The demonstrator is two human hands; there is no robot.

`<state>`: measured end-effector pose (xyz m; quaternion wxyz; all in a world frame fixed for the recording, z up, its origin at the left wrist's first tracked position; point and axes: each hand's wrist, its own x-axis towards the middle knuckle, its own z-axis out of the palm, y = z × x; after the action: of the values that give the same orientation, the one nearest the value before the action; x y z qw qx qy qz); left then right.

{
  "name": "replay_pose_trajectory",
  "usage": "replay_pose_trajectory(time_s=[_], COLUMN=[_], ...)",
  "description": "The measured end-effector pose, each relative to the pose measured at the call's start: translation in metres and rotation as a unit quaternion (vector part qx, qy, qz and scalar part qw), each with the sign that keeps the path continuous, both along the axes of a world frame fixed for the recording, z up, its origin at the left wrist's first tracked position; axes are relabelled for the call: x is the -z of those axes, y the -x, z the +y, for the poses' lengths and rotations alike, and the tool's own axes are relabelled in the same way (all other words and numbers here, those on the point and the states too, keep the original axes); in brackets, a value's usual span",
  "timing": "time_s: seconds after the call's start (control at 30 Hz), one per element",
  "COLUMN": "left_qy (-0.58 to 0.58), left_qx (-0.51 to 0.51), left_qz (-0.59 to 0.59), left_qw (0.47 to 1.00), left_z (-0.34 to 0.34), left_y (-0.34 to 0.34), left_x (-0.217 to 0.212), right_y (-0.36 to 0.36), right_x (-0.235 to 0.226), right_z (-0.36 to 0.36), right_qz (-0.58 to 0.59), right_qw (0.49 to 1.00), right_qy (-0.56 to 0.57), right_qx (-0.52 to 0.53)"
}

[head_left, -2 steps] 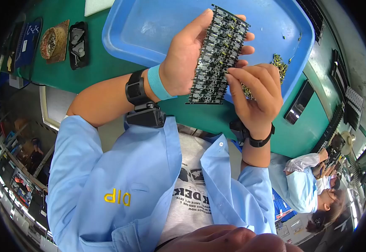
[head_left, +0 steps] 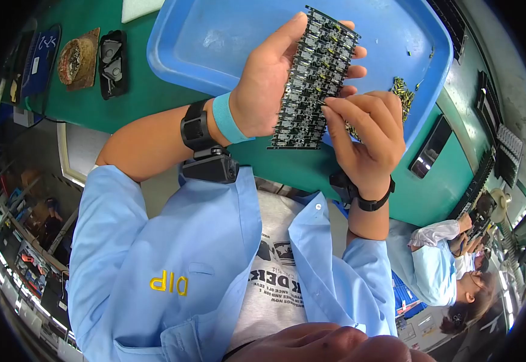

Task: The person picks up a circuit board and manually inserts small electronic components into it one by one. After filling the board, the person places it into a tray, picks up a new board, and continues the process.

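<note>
A dark panel of small circuit boards (head_left: 312,84), dense with silvery parts and a few yellow-green ones, is held tilted over the near part of a blue tray (head_left: 239,36). My left hand (head_left: 262,84) supports it from beneath, thumb along the far left edge and fingertips showing past the right edge. At the panel's right side, my right hand (head_left: 368,130) pinches thumb and forefinger together at the board surface. Whatever sits between those fingertips is too small to make out. Behind that hand, a heap of small yellow-green components (head_left: 403,96) lies in the tray.
The green tabletop (head_left: 148,99) carries a black phone-like slab (head_left: 431,146) at right. At left are a black case (head_left: 112,64), a round container of dark bits (head_left: 73,60) and a blue folder (head_left: 41,57). A co-worker (head_left: 435,259) sits at the right.
My right fingertips have shifted very slightly left along the board panel. My left hand and the panel are almost unmoved.
</note>
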<state>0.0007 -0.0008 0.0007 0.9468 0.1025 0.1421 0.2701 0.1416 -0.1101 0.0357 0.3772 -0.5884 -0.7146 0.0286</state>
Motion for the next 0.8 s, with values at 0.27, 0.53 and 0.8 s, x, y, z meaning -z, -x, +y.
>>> replay_pose_trajectory(time_s=[0.27, 0.53, 0.8], left_qy=[-0.021, -0.03, -0.029], left_qx=[-0.002, 0.0, 0.003], left_qz=[0.009, 0.021, 0.02], left_qw=[1.0, 0.999, 0.999], left_z=[-0.0011, -0.0012, -0.0025], left_y=[-0.0003, 0.0005, 0.0009], left_x=[0.0007, -0.0017, -0.0033], right_y=[0.005, 0.0066, 0.0085], right_x=[0.0033, 0.0, 0.0003], right_z=[0.0014, -0.0003, -0.0028], right_qz=[-0.034, -0.045, -0.089], right_qw=[0.999, 0.999, 0.996], right_qy=[-0.018, -0.007, -0.016], right_qx=[-0.01, -0.021, -0.021])
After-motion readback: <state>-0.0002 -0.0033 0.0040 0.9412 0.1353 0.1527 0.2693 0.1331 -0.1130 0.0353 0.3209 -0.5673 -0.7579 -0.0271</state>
